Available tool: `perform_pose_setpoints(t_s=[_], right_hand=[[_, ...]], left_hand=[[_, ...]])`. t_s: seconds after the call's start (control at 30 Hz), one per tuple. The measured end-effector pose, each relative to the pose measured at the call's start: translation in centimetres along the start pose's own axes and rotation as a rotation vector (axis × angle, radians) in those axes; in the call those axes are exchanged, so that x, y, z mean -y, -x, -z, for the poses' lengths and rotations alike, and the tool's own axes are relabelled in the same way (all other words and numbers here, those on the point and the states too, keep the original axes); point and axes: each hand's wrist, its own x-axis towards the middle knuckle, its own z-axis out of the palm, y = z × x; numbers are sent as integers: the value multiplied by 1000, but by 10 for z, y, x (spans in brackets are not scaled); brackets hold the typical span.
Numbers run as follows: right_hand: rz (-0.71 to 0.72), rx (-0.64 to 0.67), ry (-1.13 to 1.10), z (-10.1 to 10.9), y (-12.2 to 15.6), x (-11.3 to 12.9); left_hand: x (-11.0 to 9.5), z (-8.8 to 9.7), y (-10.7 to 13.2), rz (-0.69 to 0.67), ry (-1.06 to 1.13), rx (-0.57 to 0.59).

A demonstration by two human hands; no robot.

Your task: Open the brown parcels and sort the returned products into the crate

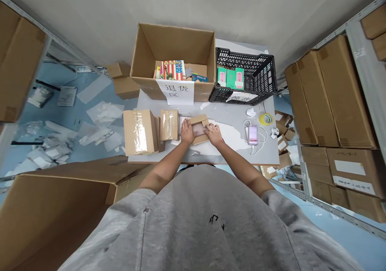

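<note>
A small opened cardboard box [199, 123] lies on the grey table [232, 118], with something pinkish wrapped in plastic inside it. My left hand [187, 132] grips its left edge, fingers curled over the flap. My right hand [213, 134] presses on its right side, fingers bent onto the box. Just left of it stand two taped cardboard parcels, a smaller one [169, 124] and a larger one [139, 131].
A big open carton [173, 48] with books and a paper label stands at the table's back. A black plastic crate [245, 78] with green boxes is beside it. A phone [252, 134] with white cable and a tape roll [265, 119] lie right. Shelves of cartons flank both sides.
</note>
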Motion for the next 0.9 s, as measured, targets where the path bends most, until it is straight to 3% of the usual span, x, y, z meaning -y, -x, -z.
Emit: perform_pose_setpoints(t_s=[0.1, 0.27, 0.43, 0.6, 0.77, 0.9], right_hand=[[-29, 28, -14, -2, -2, -2], [-272, -60, 5, -3, -9, -4], [-400, -111, 54, -6, -11, -14], [-334, 8, -17, -17, -7, -26], [-263, -11, -141, -28, -4, -35], [-110, 14, -85, -21, -7, -37]], left_hand=[[2, -2, 1, 5, 92, 19], [12, 5, -12, 15, 205, 43], [16, 12, -18, -52, 133, 56], [12, 8, -12, -137, 8, 64], [19, -2, -10, -161, 33, 96], [26, -1, -19, -226, -14, 142]])
